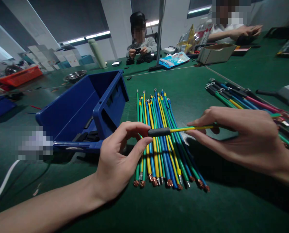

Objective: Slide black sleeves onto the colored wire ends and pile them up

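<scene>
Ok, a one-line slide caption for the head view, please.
Left fingers pinch a black sleeve, right fingers a yellow wire, above a row of coloured cables.

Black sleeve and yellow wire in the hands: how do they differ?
The black sleeve is dark, the yellow wire bright. The black sleeve is thicker than the yellow wire. The left hand pinches the black sleeve; the right hand holds the yellow wire. Both are held nearly level, in line.

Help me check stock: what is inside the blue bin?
Several black pieces lie inside the blue bin, near its low edge. The wall on the picture's right covers part of the inside; anything behind it cannot be seen.
</scene>
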`<state>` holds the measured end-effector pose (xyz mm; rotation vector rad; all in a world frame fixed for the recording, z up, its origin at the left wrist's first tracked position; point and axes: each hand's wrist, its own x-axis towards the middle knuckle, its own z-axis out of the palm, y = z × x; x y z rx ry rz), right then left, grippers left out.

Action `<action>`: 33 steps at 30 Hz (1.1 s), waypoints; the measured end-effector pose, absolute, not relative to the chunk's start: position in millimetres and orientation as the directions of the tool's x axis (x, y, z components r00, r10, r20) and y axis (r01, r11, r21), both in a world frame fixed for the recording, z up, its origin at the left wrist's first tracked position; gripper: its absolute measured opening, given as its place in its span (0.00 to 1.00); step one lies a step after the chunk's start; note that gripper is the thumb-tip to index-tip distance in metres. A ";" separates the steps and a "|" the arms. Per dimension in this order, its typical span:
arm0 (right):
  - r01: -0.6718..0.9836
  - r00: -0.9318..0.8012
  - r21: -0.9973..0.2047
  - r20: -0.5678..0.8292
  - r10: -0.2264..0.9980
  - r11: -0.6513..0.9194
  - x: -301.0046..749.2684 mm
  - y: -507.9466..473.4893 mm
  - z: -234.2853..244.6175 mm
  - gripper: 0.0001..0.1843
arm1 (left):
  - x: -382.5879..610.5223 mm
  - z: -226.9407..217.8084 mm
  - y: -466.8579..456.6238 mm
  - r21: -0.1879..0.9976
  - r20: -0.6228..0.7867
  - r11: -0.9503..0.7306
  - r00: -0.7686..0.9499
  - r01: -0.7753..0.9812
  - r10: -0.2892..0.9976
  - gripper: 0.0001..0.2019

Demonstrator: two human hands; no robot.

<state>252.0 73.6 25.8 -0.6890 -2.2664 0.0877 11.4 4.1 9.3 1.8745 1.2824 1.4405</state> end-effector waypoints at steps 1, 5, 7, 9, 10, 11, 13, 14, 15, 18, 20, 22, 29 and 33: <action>0.449 -0.570 -0.276 0.644 0.510 0.850 252.1 73.6 25.3 0.06 | 11.4 9.5 4.1 0.786 0.504 -0.469 0.022 0.403 0.863 0.11; 0.444 -0.568 -0.271 0.651 0.502 0.854 252.5 72.8 24.7 0.06 | 10.9 9.8 2.9 0.779 0.506 -0.467 0.019 0.420 0.862 0.10; 0.445 -0.574 -0.265 0.649 0.499 0.855 252.5 71.9 25.4 0.05 | 10.8 10.4 2.3 0.768 0.511 -0.471 0.029 0.434 0.859 0.10; 0.444 -0.582 -0.268 0.639 0.502 0.855 252.2 70.7 26.2 0.04 | 11.0 11.3 2.1 0.752 0.522 -0.485 0.047 0.446 0.852 0.09; 0.440 -0.587 -0.271 0.635 0.502 0.856 252.0 70.1 26.6 0.04 | 11.1 11.8 2.1 0.746 0.526 -0.491 0.055 0.451 0.849 0.08; 0.436 -0.592 -0.272 0.632 0.501 0.858 251.7 69.4 26.8 0.04 | 11.2 12.3 2.1 0.742 0.527 -0.494 0.061 0.454 0.848 0.07; 0.430 -0.596 -0.272 0.631 0.497 0.861 251.3 68.4 26.8 0.03 | 11.2 13.0 2.2 0.736 0.531 -0.497 0.064 0.460 0.845 0.06; 0.430 -0.596 -0.268 0.633 0.494 0.862 251.2 67.9 26.5 0.03 | 11.1 13.2 2.2 0.735 0.532 -0.498 0.064 0.460 0.845 0.06; 0.432 -0.595 -0.262 0.636 0.491 0.863 251.2 67.5 26.2 0.04 | 11.0 13.3 2.2 0.736 0.531 -0.498 0.065 0.459 0.845 0.07; 0.424 -0.604 -0.243 0.642 0.472 0.872 251.3 66.1 24.8 0.04 | 10.8 13.2 2.2 0.732 0.536 -0.514 0.088 0.447 0.840 0.08; 0.413 -0.620 -0.244 0.630 0.467 0.877 251.2 65.5 23.7 0.04 | 10.9 13.0 2.1 0.715 0.554 -0.543 0.117 0.440 0.824 0.08; 0.401 -0.633 -0.246 0.622 0.461 0.883 250.9 65.5 22.8 0.04 | 11.1 12.9 1.9 0.697 0.571 -0.567 0.138 0.439 0.809 0.08; 0.401 -0.628 -0.231 0.636 0.449 0.887 249.9 67.6 22.2 0.04 | 11.1 12.3 1.3 0.697 0.563 -0.560 0.141 0.448 0.814 0.10; 0.397 -0.624 -0.230 0.642 0.445 0.888 248.9 66.7 22.6 0.03 | 10.9 12.0 1.3 0.690 0.570 -0.567 0.145 0.449 0.809 0.13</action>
